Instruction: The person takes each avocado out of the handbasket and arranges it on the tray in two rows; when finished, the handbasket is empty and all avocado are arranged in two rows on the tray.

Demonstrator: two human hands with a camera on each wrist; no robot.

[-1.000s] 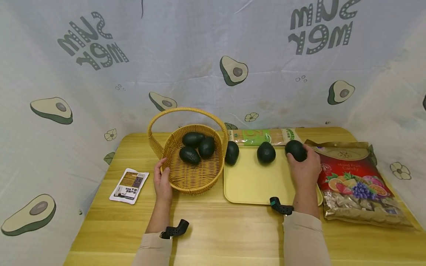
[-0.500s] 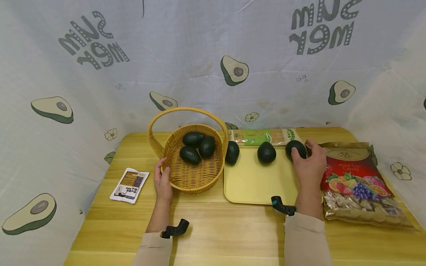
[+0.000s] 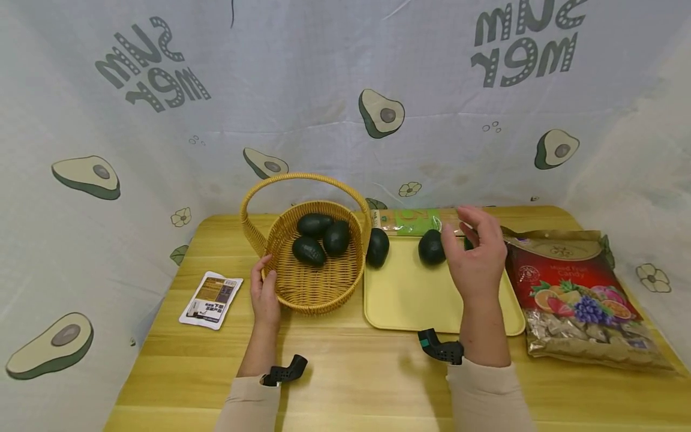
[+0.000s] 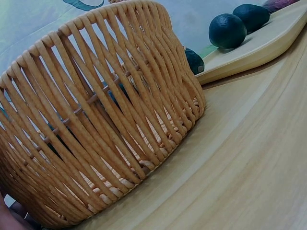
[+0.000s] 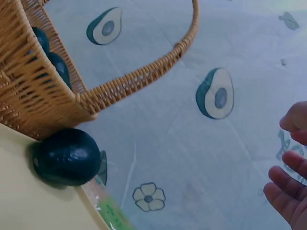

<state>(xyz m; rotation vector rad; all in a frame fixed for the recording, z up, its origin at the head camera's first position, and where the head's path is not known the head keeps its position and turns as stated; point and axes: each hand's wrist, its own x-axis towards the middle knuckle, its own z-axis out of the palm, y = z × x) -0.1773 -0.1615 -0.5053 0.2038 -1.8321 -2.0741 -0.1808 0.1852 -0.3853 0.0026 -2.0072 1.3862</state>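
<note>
Evidently, one avocado (image 3: 378, 248) sits at the back left corner of the yellow tray (image 3: 410, 300), a middle avocado (image 3: 430, 247) further along its back edge, and a third avocado (image 3: 468, 243) mostly hidden behind the right hand (image 3: 477, 258). That hand hangs over the tray, thumb and fingers parted, gripping nothing. The fruit looks firm, fairly weighty, smooth and apt to roll; I'd take it round its widest part, thumb opposite fingers, with little squeeze in case it bruises.

Left of the tray, the wicker basket (image 3: 308, 309) stands upright towards the back edge of the tabletop (image 3: 367, 372), with three more avocados (image 3: 330, 239) inside. It seems light and stiff, best held by rim or handle. The left hand (image 3: 266, 300) touches its near left side; whether those fingers grip, I cannot tell.

Outward, a slim packet (image 3: 412, 222) lies behind the tray, a candy bag (image 3: 580, 294) by the tabletop's right edge, a white pouch (image 3: 211, 300) towards its left.
</note>
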